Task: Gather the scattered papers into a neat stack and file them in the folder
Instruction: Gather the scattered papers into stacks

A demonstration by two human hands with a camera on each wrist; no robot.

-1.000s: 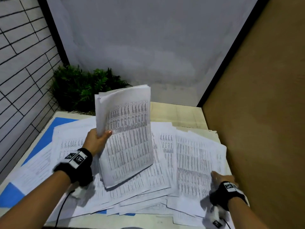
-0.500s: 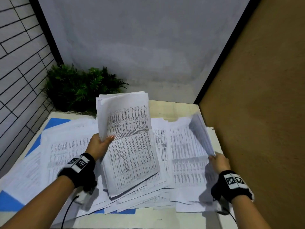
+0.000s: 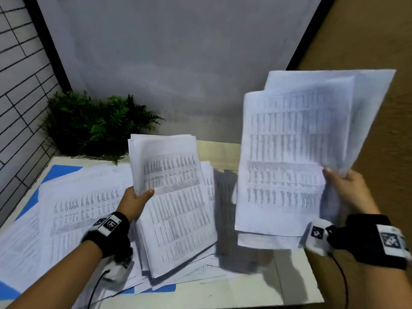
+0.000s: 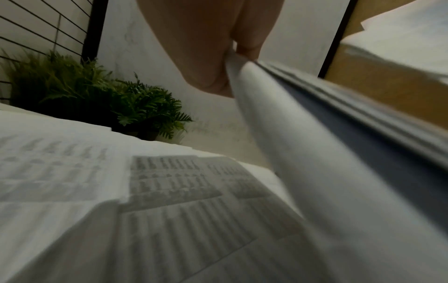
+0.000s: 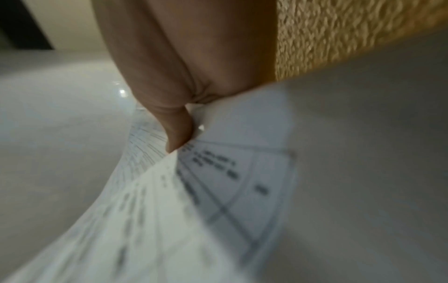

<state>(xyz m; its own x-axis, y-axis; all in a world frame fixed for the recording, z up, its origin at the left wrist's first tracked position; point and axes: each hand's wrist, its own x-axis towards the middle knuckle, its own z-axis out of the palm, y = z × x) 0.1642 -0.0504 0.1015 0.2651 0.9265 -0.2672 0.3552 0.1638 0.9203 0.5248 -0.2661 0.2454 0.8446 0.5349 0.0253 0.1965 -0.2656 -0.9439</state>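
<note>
Your left hand (image 3: 133,202) grips a sheaf of printed papers (image 3: 171,204) by its left edge, thumb on the front sheet and fingers (image 4: 249,28) curled behind it, so the sheaf stands tilted with its lower end resting on the scattered papers (image 3: 73,204) below your fingers. Your right hand (image 3: 347,188) is raised to the right, thumb and fingers (image 5: 177,134) pinching the right edge of a second, fanned sheaf (image 3: 296,152) held clear of the worktop (image 3: 256,288). The loose sheets spread out to the left of your left fingers, covering most of a blue folder (image 3: 62,171) whose corners show beyond them. A green fern plant (image 3: 93,123) sits at the back corner, beyond your left fingers.
</note>
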